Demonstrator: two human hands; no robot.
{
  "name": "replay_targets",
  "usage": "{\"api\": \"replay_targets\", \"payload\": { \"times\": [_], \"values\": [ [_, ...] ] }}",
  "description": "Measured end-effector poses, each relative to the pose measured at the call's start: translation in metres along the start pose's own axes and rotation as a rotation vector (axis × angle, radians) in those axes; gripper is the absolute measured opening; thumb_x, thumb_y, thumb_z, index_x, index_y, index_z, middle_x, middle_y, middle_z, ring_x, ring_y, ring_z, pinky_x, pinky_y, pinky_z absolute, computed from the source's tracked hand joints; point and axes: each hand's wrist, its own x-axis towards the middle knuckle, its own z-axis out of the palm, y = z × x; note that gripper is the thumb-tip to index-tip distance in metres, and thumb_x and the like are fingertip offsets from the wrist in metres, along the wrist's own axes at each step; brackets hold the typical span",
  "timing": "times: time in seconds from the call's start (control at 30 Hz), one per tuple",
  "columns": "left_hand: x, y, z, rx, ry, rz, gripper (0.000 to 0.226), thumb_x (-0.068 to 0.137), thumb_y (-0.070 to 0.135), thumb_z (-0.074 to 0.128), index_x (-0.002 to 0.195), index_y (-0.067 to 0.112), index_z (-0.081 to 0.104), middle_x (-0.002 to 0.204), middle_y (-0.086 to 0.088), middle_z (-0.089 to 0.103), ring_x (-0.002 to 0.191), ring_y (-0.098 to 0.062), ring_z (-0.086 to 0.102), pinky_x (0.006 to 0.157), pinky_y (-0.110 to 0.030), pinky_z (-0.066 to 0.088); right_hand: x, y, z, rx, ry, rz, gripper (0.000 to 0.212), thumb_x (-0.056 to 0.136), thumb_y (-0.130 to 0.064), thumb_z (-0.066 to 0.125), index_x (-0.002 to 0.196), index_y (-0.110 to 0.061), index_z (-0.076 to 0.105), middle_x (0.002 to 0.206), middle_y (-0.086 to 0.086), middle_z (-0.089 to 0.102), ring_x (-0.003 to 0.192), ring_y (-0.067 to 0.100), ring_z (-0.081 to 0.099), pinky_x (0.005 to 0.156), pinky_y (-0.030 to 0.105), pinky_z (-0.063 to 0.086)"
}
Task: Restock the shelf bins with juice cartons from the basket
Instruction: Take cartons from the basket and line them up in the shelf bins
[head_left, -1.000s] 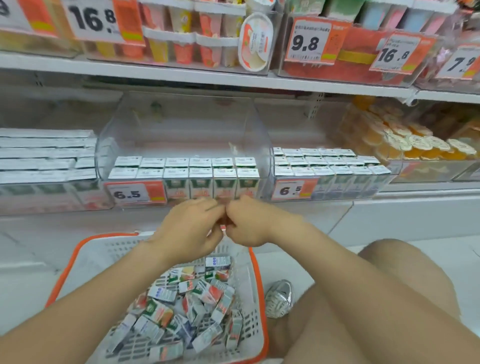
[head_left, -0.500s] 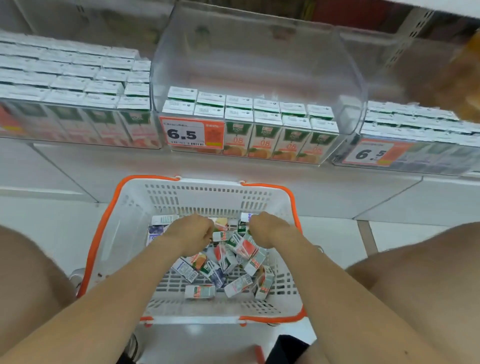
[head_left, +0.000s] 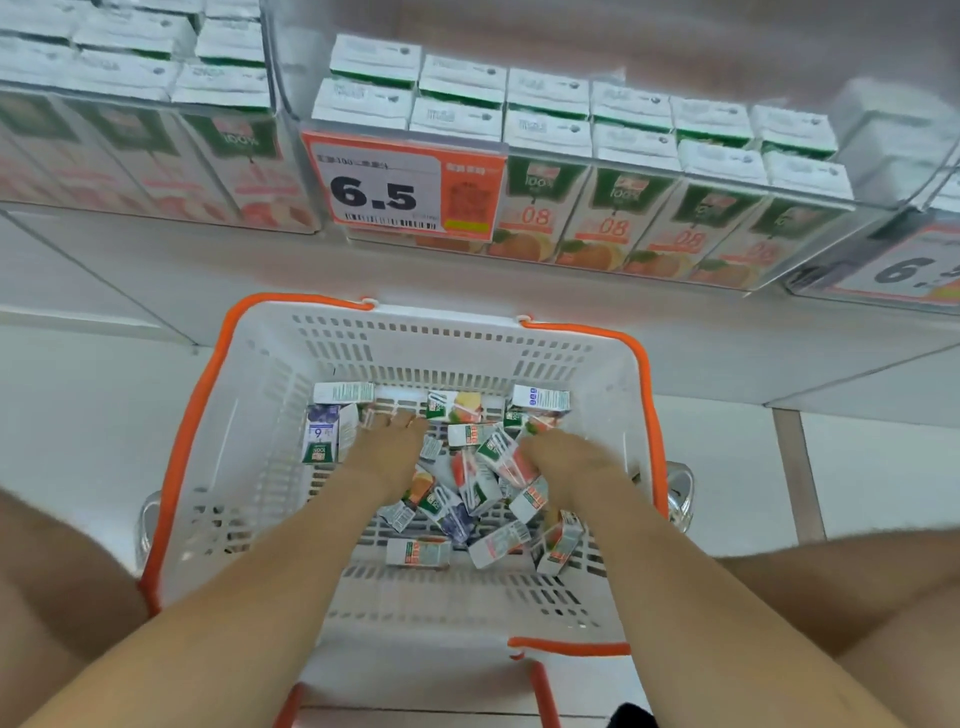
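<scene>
I see the bin (head_left: 878, 156) packed with cartons (head_left: 545, 93). Below it, the basket (head_left: 182, 441) holds loose cartons (head_left: 418, 552). The left hand (head_left: 387, 457) lays straight, close fingers (head_left: 400, 422) on them. The right hand (head_left: 571, 465) is in the pile too, and I cannot tell how its fingers lie.

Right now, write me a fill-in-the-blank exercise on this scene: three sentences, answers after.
The left hand and right hand are down in the basket among loose juice ____.
The price tag on the middle shelf bin reads ____.
The basket's handles are coloured ____.
Missing words: cartons; 6.5; orange.
</scene>
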Motion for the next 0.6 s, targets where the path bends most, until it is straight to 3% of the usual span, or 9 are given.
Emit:
{"api": "replay_targets", "payload": {
  "times": [0.07,0.1,0.13,0.2,0.33,0.43,0.5,0.6],
  "values": [
    [0.003,0.004,0.003,0.086,-0.008,-0.027,0.083,0.093,0.000,0.064,0.163,0.017,0.023,0.169,-0.007,0.024,0.154,-0.038,0.022,0.125,-0.056,0.024,-0.002,0.001,-0.010,0.009,-0.056,0.020,0.030,0.081,-0.011,0.075,0.108,-0.022,0.067,0.108,0.001,0.068,0.094,0.025,0.069,0.086,0.039,0.058],
    [0.005,0.005,0.005,0.126,-0.004,-0.037,0.083,0.093,0.001,0.065,0.163,0.018,0.024,0.168,-0.007,0.026,0.153,-0.038,0.021,0.125,-0.056,0.022,-0.004,0.002,-0.016,0.034,-0.088,0.032,0.026,0.077,-0.016,0.083,0.101,-0.020,0.073,0.103,0.000,0.071,0.090,0.021,0.071,0.084,0.039,0.060],
    [0.007,0.005,0.008,0.170,0.010,-0.034,0.082,0.091,0.001,0.065,0.161,0.018,0.025,0.165,-0.007,0.031,0.152,-0.039,0.022,0.124,-0.056,0.022,-0.005,0.004,-0.019,0.120,-0.126,0.028,0.019,0.077,-0.024,0.088,0.090,-0.018,0.077,0.096,-0.002,0.074,0.084,0.017,0.074,0.081,0.037,0.061],
    [0.009,0.005,0.010,0.188,0.039,-0.063,0.081,0.087,-0.005,0.066,0.156,0.018,0.031,0.158,-0.008,0.042,0.149,-0.040,0.027,0.121,-0.056,0.024,-0.006,0.007,-0.025,0.379,-0.181,-0.001,0.026,0.082,-0.037,0.088,0.079,-0.014,0.079,0.090,-0.002,0.078,0.075,0.012,0.077,0.075,0.033,0.057],
    [0.014,0.001,0.012,0.159,0.076,-0.005,0.079,0.081,-0.012,0.068,0.149,0.015,0.036,0.150,-0.010,0.050,0.141,-0.037,0.044,0.119,-0.049,0.033,-0.008,0.009,-0.030,0.852,-0.088,-0.020,0.029,0.090,-0.031,0.084,0.103,-0.006,0.080,0.101,0.014,0.080,0.080,0.021,0.078,0.073,0.038,0.049],
    [0.014,-0.008,0.015,0.133,0.127,0.062,0.074,0.085,-0.010,0.067,0.147,0.019,0.039,0.148,-0.007,0.050,0.134,-0.036,0.044,0.114,-0.045,0.034,-0.007,0.007,-0.036,1.059,-0.094,-0.034,0.029,0.091,-0.024,0.082,0.113,-0.006,0.076,0.105,0.017,0.079,0.086,0.029,0.073,0.079,0.041,0.060],
    [0.013,-0.016,0.015,-0.004,0.185,0.076,0.052,0.099,0.011,0.063,0.144,0.028,0.044,0.144,-0.004,0.050,0.131,-0.032,0.041,0.109,-0.044,0.034,-0.009,0.005,-0.043,1.127,-0.098,-0.053,0.026,0.089,-0.015,0.081,0.112,-0.005,0.073,0.102,0.018,0.078,0.088,0.028,0.071,0.094,0.047,0.059],
    [0.002,-0.016,-0.014,-0.487,0.141,0.060,0.031,0.105,0.037,0.062,0.135,0.032,0.057,0.132,0.001,0.055,0.126,-0.031,0.050,0.095,-0.038,0.042,-0.011,0.001,-0.047,1.175,-0.002,-0.042,0.035,0.086,-0.006,0.079,0.115,-0.013,0.061,0.093,0.011,0.067,0.080,0.022,0.064,0.086,0.041,0.057]
  ]
}}
